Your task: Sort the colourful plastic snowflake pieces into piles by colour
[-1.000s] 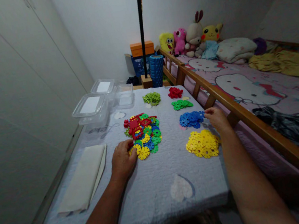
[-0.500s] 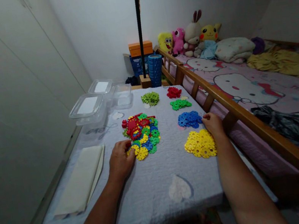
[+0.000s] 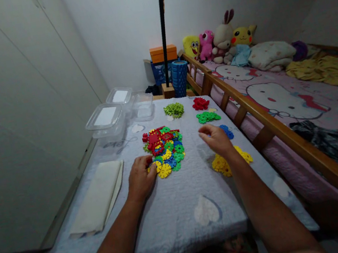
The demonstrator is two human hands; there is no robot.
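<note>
A mixed pile of flower-shaped plastic discs (image 3: 169, 150), in red, yellow, blue and green, lies mid-table. At its near left edge rests my left hand (image 3: 141, 177), fingers loosely bent and thumb apart, touching yellow discs (image 3: 164, 171). My right hand (image 3: 217, 139) hovers over the right side with loosely curled fingers, and no disc shows in it. It partly covers the blue discs (image 3: 227, 131), and its wrist hides part of the yellow discs (image 3: 221, 165). Farther back are sorted heaps of green discs (image 3: 208, 117), red pieces (image 3: 200, 103) and light green pieces (image 3: 174, 110).
Clear plastic boxes with lids (image 3: 106, 122) stand at the back left. A folded cream cloth (image 3: 98, 200) lies on the left. A wooden bed rail (image 3: 244, 106) runs along the right edge. A black pole on a wooden block (image 3: 168, 91) stands behind the table.
My right hand has moved left from the right edge of the blue heap and now covers part of it. My left hand stays at the mixed pile. The view has shifted slightly.
</note>
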